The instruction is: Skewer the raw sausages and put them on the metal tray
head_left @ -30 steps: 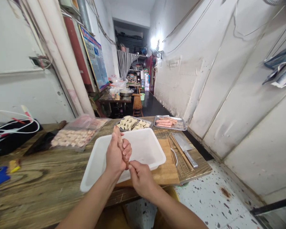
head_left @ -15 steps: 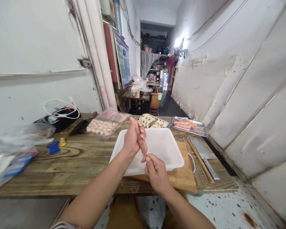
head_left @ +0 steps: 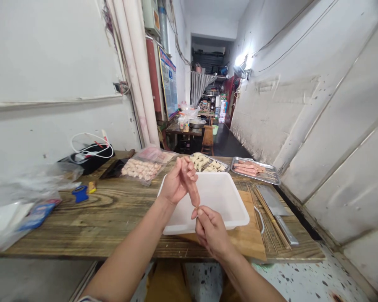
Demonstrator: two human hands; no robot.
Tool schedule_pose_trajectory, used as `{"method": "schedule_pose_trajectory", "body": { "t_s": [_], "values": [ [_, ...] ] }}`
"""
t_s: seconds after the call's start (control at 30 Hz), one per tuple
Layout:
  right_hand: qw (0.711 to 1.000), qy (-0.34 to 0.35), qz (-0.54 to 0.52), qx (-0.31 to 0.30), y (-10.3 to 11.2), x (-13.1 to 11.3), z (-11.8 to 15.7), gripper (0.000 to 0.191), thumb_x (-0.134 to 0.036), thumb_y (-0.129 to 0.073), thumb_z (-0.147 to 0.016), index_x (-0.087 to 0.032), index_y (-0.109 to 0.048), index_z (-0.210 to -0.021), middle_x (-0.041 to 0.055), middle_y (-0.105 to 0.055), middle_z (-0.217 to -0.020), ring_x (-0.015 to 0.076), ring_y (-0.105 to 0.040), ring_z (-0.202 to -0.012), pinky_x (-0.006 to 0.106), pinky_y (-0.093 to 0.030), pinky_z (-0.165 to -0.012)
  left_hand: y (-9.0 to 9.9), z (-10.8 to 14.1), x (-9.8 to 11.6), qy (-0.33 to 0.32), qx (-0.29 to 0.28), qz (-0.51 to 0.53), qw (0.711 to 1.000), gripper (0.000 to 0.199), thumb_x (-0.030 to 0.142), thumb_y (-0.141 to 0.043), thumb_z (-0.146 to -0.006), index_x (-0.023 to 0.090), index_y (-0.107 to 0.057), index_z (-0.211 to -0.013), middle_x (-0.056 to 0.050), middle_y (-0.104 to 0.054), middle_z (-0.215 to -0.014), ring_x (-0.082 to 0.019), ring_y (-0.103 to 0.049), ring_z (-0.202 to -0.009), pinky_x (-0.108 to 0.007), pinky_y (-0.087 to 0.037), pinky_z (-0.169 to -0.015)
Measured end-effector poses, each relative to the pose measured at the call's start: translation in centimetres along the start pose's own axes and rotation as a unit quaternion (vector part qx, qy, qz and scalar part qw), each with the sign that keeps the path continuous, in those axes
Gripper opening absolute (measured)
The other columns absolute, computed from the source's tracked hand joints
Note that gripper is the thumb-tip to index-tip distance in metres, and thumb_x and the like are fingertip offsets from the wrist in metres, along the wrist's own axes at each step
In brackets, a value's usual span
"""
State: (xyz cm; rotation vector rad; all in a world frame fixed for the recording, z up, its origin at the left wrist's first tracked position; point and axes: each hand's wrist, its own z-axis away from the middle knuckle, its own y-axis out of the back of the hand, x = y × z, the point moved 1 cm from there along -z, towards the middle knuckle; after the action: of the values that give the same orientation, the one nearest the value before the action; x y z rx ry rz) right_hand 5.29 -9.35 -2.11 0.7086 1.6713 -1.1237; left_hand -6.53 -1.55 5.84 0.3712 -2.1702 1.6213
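My left hand stands upright above the white plastic tray, with a pink strip of meat pressed along its fingers. My right hand is just below, its thumb and fingertips pinched on the strip's lower end. Any stick inside the strip is hidden. Under the tray lies a wooden cutting board. To its right are a cleaver and a bundle of thin bamboo skewers.
A steel tray of meat skewers and a tray of folded pale triangles stand at the table's far edge. A plastic pack of skewered meat, a black bag with white cable, and clear plastic bags lie on the wooden table to the left.
The whole scene has shifted right and the table looks level as my head turns. My hands stay on the meat strip, with my left fingers spread slightly more.
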Motion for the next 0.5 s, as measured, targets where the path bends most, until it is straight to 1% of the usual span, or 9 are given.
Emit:
{"method": "schedule_pose_trajectory", "body": {
  "t_s": [0.07, 0.13, 0.23, 0.3, 0.33, 0.37, 0.4, 0.47, 0.5],
  "values": [
    [0.999, 0.013, 0.036, 0.016, 0.0, 0.4, 0.1, 0.033, -0.049, -0.048, -0.089, -0.018, -0.052, -0.082, -0.0145, -0.028, -0.038, 0.0033, -0.016, -0.029, 0.014, -0.018, -0.029, 0.1, -0.2, 0.0, -0.033, 0.013, -0.007, 0.999, 0.018, 0.025, -0.048, -0.090, 0.014, -0.056, -0.079, 0.000, -0.051, -0.068, -0.005, -0.046, -0.051, -0.016, -0.043, -0.051],
    [0.996, 0.027, 0.079, 0.028, 0.2, 0.3, 0.3, 0.032, -0.048, -0.046, -0.091, -0.017, -0.053, -0.082, -0.0139, -0.029, -0.039, 0.0036, -0.018, -0.031, 0.015, -0.018, -0.032, 0.2, -0.4, -0.2, -0.038, 0.037, -0.029, 0.998, 0.018, 0.025, -0.048, -0.091, 0.013, -0.058, -0.081, -0.003, -0.056, -0.073, -0.007, -0.053, -0.059, -0.019, -0.047, -0.059],
    [0.985, 0.059, 0.156, 0.036, 1.9, -1.2, 0.2, 0.034, -0.044, -0.041, -0.093, -0.016, -0.057, -0.085, -0.0124, -0.029, -0.041, 0.0049, -0.023, -0.034, 0.017, -0.022, -0.036, 0.4, 0.1, -0.2, 0.014, 0.050, -0.110, 0.993, 0.026, 0.036, -0.050, -0.089, 0.017, -0.061, -0.101, -0.011, -0.064, -0.095, -0.018, -0.063, -0.088, -0.032, -0.051, -0.075],
    [0.958, 0.097, 0.266, 0.047, 4.3, -3.1, -0.1, 0.035, -0.041, -0.039, -0.094, -0.015, -0.060, -0.086, -0.0094, -0.036, -0.044, 0.0066, -0.031, -0.037, 0.018, -0.027, -0.039, 0.9, 0.7, 0.4, 0.047, 0.059, -0.210, 0.975, 0.033, 0.039, -0.059, -0.082, 0.019, -0.061, -0.108, -0.015, -0.065, -0.106, -0.023, -0.062, -0.100, -0.035, -0.051, -0.078],
    [0.928, 0.116, 0.349, 0.057, 5.9, -4.3, -0.3, 0.035, -0.039, -0.038, -0.094, -0.015, -0.062, -0.086, -0.0066, -0.044, -0.048, 0.0077, -0.039, -0.041, 0.018, -0.031, -0.043, 1.4, 1.1, 1.0, 0.046, 0.071, -0.281, 0.956, 0.035, 0.036, -0.066, -0.078, 0.019, -0.063, -0.108, -0.015, -0.064, -0.111, -0.024, -0.060, -0.105, -0.033, -0.051, -0.079],
    [0.880, 0.125, 0.453, 0.070, 7.7, -5.6, -0.7, 0.033, -0.034, -0.038, -0.095, -0.015, -0.064, -0.087, -0.0026, -0.054, -0.056, 0.0093, -0.048, -0.049, 0.019, -0.037, -0.048, 2.1, 1.4, 1.8, 0.042, 0.091, -0.364, 0.926, 0.038, 0.030, -0.072, -0.071, 0.019, -0.065, -0.107, -0.014, -0.063, -0.115, -0.025, -0.058, -0.110, -0.029, -0.051, -0.080],
    [0.811, 0.119, 0.566, 0.089, 9.8, -6.9, -1.1, 0.031, -0.028, -0.038, -0.095, -0.015, -0.066, -0.089, 0.0013, -0.063, -0.068, 0.0112, -0.056, -0.060, 0.020, -0.041, -0.057, 2.8, 1.6, 2.6, 0.041, 0.117, -0.449, 0.885, 0.040, 0.027, -0.077, -0.065, 0.020, -0.068, -0.103, -0.012, -0.064, -0.116, -0.026, -0.055, -0.114, -0.026, -0.050, -0.080],
    [0.619, 0.029, 0.775, 0.128, 14.6, -9.5, -2.1, 0.031, -0.023, -0.035, -0.097, -0.019, -0.066, -0.100, 0.0042, -0.070, -0.092, 0.0129, -0.063, -0.081, 0.020, -0.044, -0.070, 4.6, 1.9, 4.5, 0.036, 0.169, -0.584, 0.793, 0.035, 0.028, -0.082, -0.054, 0.021, -0.073, -0.087, -0.007, -0.069, -0.106, -0.029, -0.057, -0.111, -0.026, -0.052, -0.077],
    [0.578, -0.006, 0.801, 0.155, 17.0, -10.9, -2.8, 0.030, -0.022, -0.038, -0.097, -0.017, -0.066, -0.103, 0.0071, -0.070, -0.096, 0.0154, -0.064, -0.086, 0.022, -0.044, -0.072, 5.5, 2.0, 5.4, 0.023, 0.181, -0.619, 0.764, 0.036, 0.031, -0.083, -0.051, 0.024, -0.074, -0.085, -0.004, -0.071, -0.103, -0.029, -0.058, -0.110, -0.029, -0.052, -0.079]
  ]
}}
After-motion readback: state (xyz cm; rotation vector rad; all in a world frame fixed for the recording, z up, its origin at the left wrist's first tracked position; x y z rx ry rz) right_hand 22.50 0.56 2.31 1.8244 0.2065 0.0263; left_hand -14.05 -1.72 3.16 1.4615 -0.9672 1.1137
